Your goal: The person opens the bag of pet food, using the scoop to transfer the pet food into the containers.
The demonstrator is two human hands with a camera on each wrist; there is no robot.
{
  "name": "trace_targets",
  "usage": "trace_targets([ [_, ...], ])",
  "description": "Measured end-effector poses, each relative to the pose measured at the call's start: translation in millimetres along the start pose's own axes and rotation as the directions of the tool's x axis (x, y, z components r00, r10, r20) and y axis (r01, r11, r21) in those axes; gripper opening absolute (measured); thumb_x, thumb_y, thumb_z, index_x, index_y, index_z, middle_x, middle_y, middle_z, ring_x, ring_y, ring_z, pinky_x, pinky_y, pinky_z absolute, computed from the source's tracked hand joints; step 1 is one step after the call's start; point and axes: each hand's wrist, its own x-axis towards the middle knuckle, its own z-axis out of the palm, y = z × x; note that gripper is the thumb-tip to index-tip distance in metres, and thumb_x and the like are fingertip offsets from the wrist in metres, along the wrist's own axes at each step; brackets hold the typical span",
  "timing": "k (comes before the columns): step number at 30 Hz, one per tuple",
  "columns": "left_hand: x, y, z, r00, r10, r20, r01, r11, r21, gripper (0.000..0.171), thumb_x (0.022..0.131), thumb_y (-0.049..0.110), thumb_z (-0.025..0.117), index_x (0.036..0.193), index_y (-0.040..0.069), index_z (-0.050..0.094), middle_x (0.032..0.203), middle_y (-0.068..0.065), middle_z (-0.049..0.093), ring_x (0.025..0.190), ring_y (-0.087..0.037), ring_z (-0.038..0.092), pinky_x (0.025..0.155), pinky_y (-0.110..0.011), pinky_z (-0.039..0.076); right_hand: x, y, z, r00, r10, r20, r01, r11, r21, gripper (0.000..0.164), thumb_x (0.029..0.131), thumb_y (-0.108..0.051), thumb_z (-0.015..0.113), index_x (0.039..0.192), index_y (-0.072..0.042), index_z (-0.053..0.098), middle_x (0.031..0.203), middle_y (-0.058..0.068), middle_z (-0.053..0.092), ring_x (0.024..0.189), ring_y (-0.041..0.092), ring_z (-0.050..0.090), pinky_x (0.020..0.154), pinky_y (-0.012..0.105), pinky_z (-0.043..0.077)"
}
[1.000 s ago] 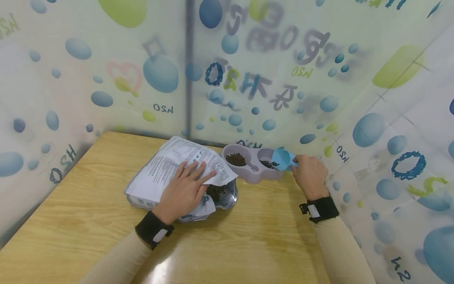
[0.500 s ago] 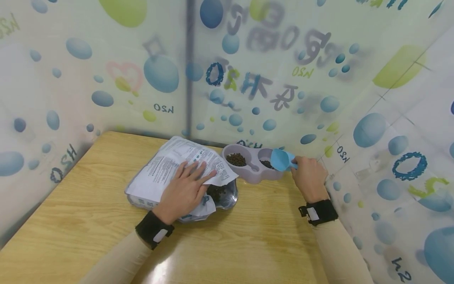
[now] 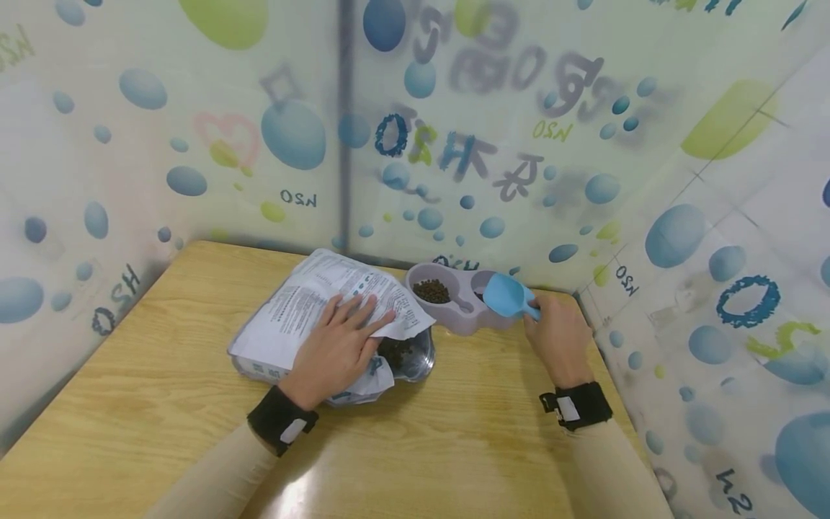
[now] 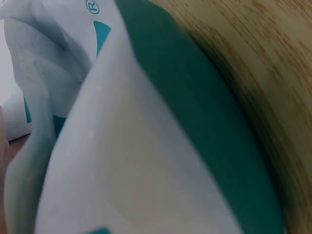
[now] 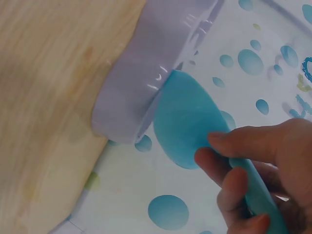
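Observation:
My right hand (image 3: 560,333) grips the handle of a light blue scoop (image 3: 504,295), thumb and fingers wrapped round it in the right wrist view. The scoop (image 5: 187,122) is tilted over the right-hand hollow of a lilac double pet bowl (image 3: 462,324), covering most of that hollow. Brown kibble (image 3: 431,291) lies in the bowl's left hollow. On a white printed food bag (image 3: 292,310) my left hand (image 3: 338,355) rests with its fingers spread. The bag's mouth gapes to the right, with more kibble (image 3: 395,352) inside. In the left wrist view the bag (image 4: 126,146) fills most of the frame.
The wooden table (image 3: 454,447) meets a patterned wall sheet (image 3: 415,216) right behind the bowl. Another sheet (image 3: 707,303) closes off the right side, close to my right arm. Bare wood shows in front of the bowl.
My right hand has shifted slightly left and toward me, and the scoop has turned over further, hiding more of the right hollow. The left hand and bag stay still.

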Motion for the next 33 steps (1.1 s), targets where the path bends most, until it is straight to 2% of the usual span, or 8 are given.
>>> trace_targets([
  [4,0.0,0.1,0.3,1.000,0.000,-0.001,0.000,1.000,-0.004,0.052,0.124,0.038,0.043,0.173,0.031,0.059,0.182,-0.015,0.052,0.173,-0.044,0.046,0.146,-0.068,0.026,-9.8,-0.3,3.7,1.000,0.007,-0.010,-0.007,0.999,0.041,0.024,0.103,-0.014,0.084,0.122,0.002,0.086,0.097,0.023,0.087,0.062,0.032,0.072,0.046,0.034,0.043],
  [11,0.5,0.7,-0.5,1.000,0.017,-0.027,-0.017,1.000,0.005,0.051,0.123,0.036,0.046,0.171,0.030,0.061,0.180,-0.016,0.055,0.171,-0.045,0.049,0.144,-0.069,0.027,-26.8,-3.6,6.0,0.996,0.058,0.063,-0.070,0.976,0.205,0.027,0.103,-0.022,0.088,0.120,-0.002,0.087,0.100,0.020,0.088,0.070,0.028,0.073,0.054,0.031,0.047],
  [17,0.3,-0.2,0.3,1.000,0.018,-0.020,-0.018,1.000,0.005,0.051,0.124,0.037,0.046,0.172,0.030,0.061,0.180,-0.016,0.054,0.171,-0.045,0.048,0.145,-0.069,0.027,-39.0,-5.3,5.0,0.993,0.006,0.121,-0.045,0.944,0.328,0.022,0.101,-0.020,0.092,0.114,-0.003,0.089,0.100,0.015,0.089,0.082,0.025,0.078,0.071,0.030,0.053],
  [20,0.3,-0.7,1.1,1.000,0.013,-0.014,-0.013,1.000,0.009,0.052,0.124,0.037,0.044,0.172,0.029,0.061,0.181,-0.016,0.054,0.172,-0.045,0.048,0.145,-0.069,0.027,-42.6,-5.8,1.2,0.987,-0.030,0.157,-0.031,0.927,0.374,0.019,0.101,-0.019,0.093,0.113,-0.005,0.089,0.098,0.011,0.089,0.083,0.020,0.078,0.074,0.027,0.055],
  [26,0.5,-1.0,1.4,1.000,0.016,-0.011,-0.016,1.000,0.010,0.052,0.124,0.037,0.043,0.172,0.030,0.060,0.181,-0.015,0.053,0.172,-0.044,0.048,0.145,-0.069,0.027,-50.6,-5.1,-11.3,0.961,-0.072,0.268,-0.060,0.890,0.453,0.015,0.100,-0.019,0.094,0.110,-0.008,0.090,0.101,0.006,0.090,0.085,0.015,0.075,0.072,0.024,0.057],
  [33,-0.5,-1.2,0.9,1.000,0.019,-0.017,-0.018,1.000,0.009,0.051,0.124,0.036,0.046,0.172,0.030,0.061,0.180,-0.016,0.055,0.171,-0.045,0.049,0.145,-0.069,0.028,-56.3,-3.4,-21.1,0.904,-0.102,0.414,-0.103,0.890,0.445,0.015,0.099,-0.025,0.095,0.108,-0.013,0.092,0.104,0.001,0.090,0.090,0.013,0.075,0.074,0.026,0.059],
])
